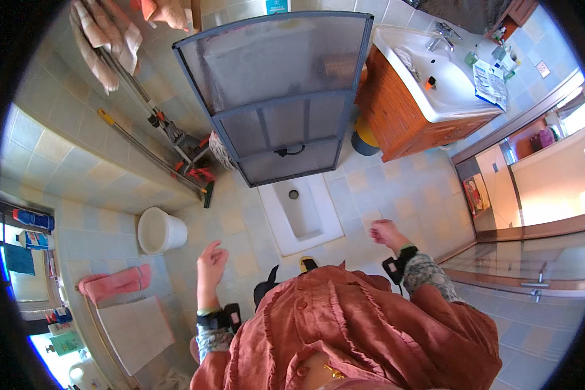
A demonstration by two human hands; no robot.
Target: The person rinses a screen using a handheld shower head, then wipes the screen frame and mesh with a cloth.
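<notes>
My left hand (212, 263) is held out above the tiled floor with its fingers loosely bent and apart, and nothing is in it. On the other side my right hand (387, 234) has its fingers curled in, with no object visible in it. Between and ahead of them lies a white ceramic squat toilet (272, 225) set into the floor. A dark-framed mesh screen panel (285, 97) stands over its far end and hides part of it; the panel carries a small black handle (289, 151). Neither hand touches the panel or the toilet.
A wooden vanity (395, 107) with a white sink (460, 105) stands right, a bin (365, 139) beside it. Left are a white bucket (175, 233), mops and a squeegee (207, 195), a pink towel (114, 282) and a windowsill with bottles (34, 219). A glass door (507, 268) is at right.
</notes>
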